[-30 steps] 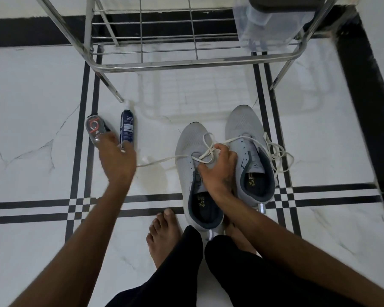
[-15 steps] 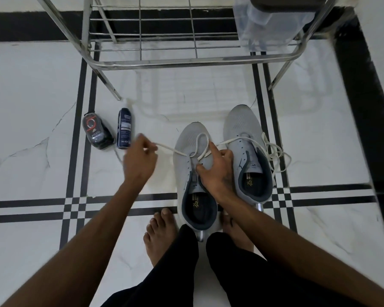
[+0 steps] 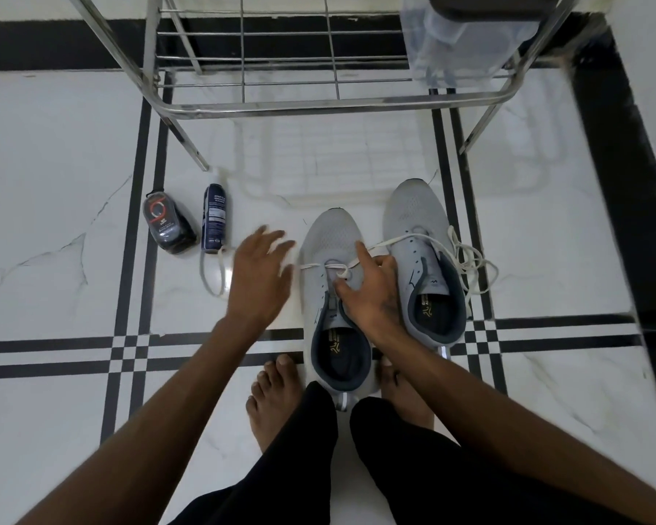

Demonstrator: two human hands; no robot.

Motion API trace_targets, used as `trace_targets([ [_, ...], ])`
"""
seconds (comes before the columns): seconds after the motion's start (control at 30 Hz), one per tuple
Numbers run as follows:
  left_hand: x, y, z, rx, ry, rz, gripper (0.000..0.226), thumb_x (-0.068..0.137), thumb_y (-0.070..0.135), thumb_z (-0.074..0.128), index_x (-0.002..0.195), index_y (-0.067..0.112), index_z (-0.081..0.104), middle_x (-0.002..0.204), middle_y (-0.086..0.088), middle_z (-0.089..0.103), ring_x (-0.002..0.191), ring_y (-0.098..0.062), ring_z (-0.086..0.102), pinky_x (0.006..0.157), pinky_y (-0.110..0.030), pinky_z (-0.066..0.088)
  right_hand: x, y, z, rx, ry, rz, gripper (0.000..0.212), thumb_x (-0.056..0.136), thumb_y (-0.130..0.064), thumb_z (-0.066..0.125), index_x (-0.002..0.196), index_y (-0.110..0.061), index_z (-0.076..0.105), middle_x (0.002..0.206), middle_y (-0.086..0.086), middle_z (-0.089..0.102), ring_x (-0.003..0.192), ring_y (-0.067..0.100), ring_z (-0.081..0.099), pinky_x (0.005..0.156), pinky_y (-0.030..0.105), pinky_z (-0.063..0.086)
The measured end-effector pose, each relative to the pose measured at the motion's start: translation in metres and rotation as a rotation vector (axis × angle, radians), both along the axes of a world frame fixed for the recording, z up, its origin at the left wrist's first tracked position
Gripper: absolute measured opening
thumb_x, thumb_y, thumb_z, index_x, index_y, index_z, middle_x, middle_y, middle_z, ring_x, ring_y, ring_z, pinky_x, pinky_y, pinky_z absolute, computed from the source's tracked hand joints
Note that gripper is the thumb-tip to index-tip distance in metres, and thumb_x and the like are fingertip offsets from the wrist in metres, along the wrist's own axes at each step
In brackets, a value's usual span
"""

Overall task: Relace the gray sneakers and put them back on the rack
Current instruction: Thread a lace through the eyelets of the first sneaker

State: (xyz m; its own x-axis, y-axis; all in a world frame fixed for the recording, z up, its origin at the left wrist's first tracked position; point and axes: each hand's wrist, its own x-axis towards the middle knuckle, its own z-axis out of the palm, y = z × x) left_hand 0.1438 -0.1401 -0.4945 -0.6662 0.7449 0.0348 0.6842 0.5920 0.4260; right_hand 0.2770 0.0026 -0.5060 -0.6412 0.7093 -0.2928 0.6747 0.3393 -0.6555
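Observation:
Two gray sneakers stand side by side on the floor, the left sneaker nearer me and the right sneaker a little further out. A white lace runs through the left sneaker's lowest eyelets. One end trails left over the floor to a loose loop beside the bottle. The other end crosses the right sneaker and piles up at its right side. My right hand presses on the left sneaker's tongue, thumb and index finger either side of a small lace loop. My left hand hovers open and blurred just left of that sneaker, holding nothing.
The steel shoe rack stands just beyond the sneakers, with a clear plastic container on its right side. A dark blue bottle and a black polish container sit on the floor at left. My bare feet flank the sneaker's heel.
My left hand pulled the lace end out to the left, let it go onto the floor and moved back toward the sneaker. My right hand stayed on the left sneaker.

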Motion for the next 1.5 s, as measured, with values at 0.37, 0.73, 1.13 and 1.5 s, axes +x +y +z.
trace_targets([
  [0.37, -0.009, -0.004, -0.002, -0.048, -0.239, 0.47, 0.008, 0.096, 0.023, 0.057, 0.091, 0.019, 0.052, 0.089, 0.0, 0.065, 0.082, -0.026, 0.061, 0.07, -0.032, 0.037, 0.001, 0.002, -0.001, -0.024, -0.016, 0.05, 0.081, 0.087, -0.031, 0.074, 0.155, -0.02, 0.03, 0.115, -0.001, 0.028, 0.118, 0.021, 0.042, 0.1, 0.016, 0.031],
  [0.73, 0.002, -0.008, 0.004, 0.006, -0.37, 0.441, 0.008, 0.1, 0.026, 0.048, 0.104, 0.019, 0.049, 0.098, -0.001, 0.072, 0.087, -0.028, 0.067, 0.074, -0.035, 0.045, 0.001, 0.001, 0.004, -0.041, -0.052, 0.038, 0.082, 0.089, -0.032, 0.073, 0.156, -0.021, 0.027, 0.118, -0.001, 0.029, 0.117, 0.018, 0.042, 0.1, 0.017, 0.034],
  [1.13, 0.01, 0.033, 0.003, -0.138, -0.022, -0.026, 0.009, 0.09, 0.019, 0.067, 0.094, 0.012, 0.068, 0.113, 0.002, 0.062, 0.08, -0.027, 0.065, 0.061, -0.032, 0.044, 0.0, -0.001, 0.009, 0.015, -0.078, 0.058, 0.082, 0.089, -0.035, 0.071, 0.156, -0.02, 0.026, 0.128, 0.008, 0.036, 0.119, 0.02, 0.041, 0.098, 0.018, 0.033],
  [1.5, 0.011, 0.031, 0.006, -0.082, -0.138, 0.013, 0.006, 0.086, 0.011, 0.066, 0.089, 0.013, 0.062, 0.102, -0.001, 0.066, 0.081, -0.028, 0.064, 0.066, -0.037, 0.051, 0.0, -0.003, 0.009, 0.01, -0.081, 0.072, 0.08, 0.091, -0.037, 0.069, 0.156, -0.019, 0.026, 0.127, 0.009, 0.036, 0.118, 0.021, 0.04, 0.097, 0.02, 0.033],
])
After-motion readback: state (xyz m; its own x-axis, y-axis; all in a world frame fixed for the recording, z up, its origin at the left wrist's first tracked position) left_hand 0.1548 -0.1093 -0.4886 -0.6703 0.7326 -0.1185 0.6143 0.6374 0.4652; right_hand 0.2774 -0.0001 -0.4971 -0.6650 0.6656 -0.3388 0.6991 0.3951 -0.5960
